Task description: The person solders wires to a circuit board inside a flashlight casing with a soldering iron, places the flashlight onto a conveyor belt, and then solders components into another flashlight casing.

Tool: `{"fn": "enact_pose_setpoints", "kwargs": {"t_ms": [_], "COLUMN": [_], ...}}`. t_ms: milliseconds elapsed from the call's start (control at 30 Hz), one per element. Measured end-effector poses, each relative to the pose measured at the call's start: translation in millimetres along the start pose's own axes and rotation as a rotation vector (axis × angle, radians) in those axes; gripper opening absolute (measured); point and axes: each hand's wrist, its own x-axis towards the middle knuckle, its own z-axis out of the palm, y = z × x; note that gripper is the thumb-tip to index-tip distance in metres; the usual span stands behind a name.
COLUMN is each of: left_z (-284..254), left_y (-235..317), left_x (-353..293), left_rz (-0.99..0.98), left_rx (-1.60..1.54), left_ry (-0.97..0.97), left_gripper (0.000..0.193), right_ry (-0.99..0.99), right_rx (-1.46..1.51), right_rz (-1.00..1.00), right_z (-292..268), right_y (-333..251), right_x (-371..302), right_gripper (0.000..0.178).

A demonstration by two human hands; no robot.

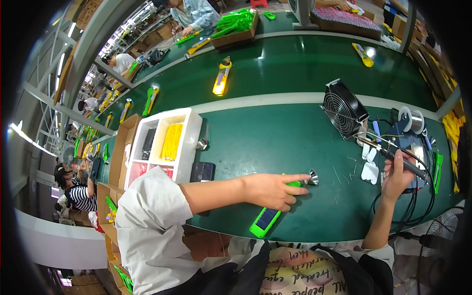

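Observation:
My left hand [275, 191] lies across a green flashlight [265, 220] with a dark solar panel, its fingers partly curled round the body and hiding the middle. Its index finger stretches out to a small shiny reflector cup [313, 178] by the flashlight's head. My right hand [397, 178] is closed round the dark handle of a soldering iron [410, 166], whose metal shaft points up and left toward the fan. How the left thumb sits is hidden.
A black fan [342, 109] and a solder spool [412, 121] stand at the right. White pads [369, 172] and wire bits lie near the iron. A white foam box [189, 140] of wires is left, beside a black box [202, 172]. Flashlights [221, 78] lie on the belt beyond.

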Motion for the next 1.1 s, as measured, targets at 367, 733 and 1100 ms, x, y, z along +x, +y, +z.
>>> {"fn": "enact_pose_setpoints", "kwargs": {"t_ms": [367,733,1100], "left_z": [12.2,27.0,34.1], "left_y": [106.1,106.0,58.4], "left_x": [20.3,4.6,-24.0], "left_rz": [-1.503,-1.138,-1.121], "left_rx": [-0.674,-0.729,-1.247], "left_ry": [0.469,0.589,0.530], "left_gripper": [0.057,0.049,0.023], "right_ry": [-0.084,-0.112,-0.142], "right_rx": [-0.040,-0.018,-0.126], "right_rz": [0.009,0.004,0.037], "right_z": [-4.7,1.4,4.7], "right_y": [0.8,-0.7,8.2], "right_x": [-3.7,-5.8,-9.0], "right_gripper": [0.015,0.016,0.016]}}
